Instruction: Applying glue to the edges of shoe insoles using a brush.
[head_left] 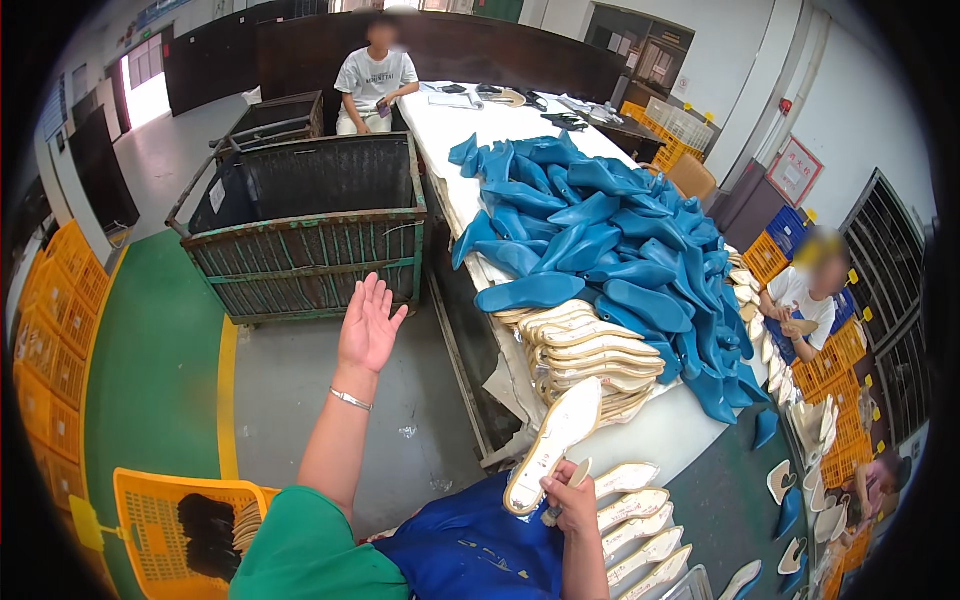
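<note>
Right hand (pixel 572 505): a cream shoe sole (pixel 553 442) is pinched at its lower end between the fingers (pixel 556 487), its toe pointing up and away over the worktop (pixel 660 435).
Left hand (pixel 368 328): it is raised with the palm open and the fingers (pixel 373 292) spread; nothing is held or touched.
Sole in hand: it is carried tilted, just above the row of like soles (pixel 632 525) laid out right of the right fingers; a small dark tool seems to be gripped along with it, though this cannot be told for sure.
Doing it well: the pinch is best kept near the heel end, so that the long flat part stays free, and the sole is best kept level so it does not bend or slip; this is a judgement.
Stack of soles (pixel 590 355): cream soles are piled just beyond the held sole's tip, at the worktop edge.
Blue shoe forms (pixel 610 240): a large heap lies behind and over the stack, well past the right fingers; some lean over the edge and could slide.
Blue cloth (pixel 470 545): it lies in the lap, below the right fingers.
Yellow crate (pixel 165 520): it stands below the left arm, with dark pieces inside.
Metal cart (pixel 300 215): it stands beyond the left fingers, on the floor.
In the way: the heap and the stack crowd the worktop near the held sole.
Other people: one is seated at the far end, another at the right by orange crates (pixel 840 365).
</note>
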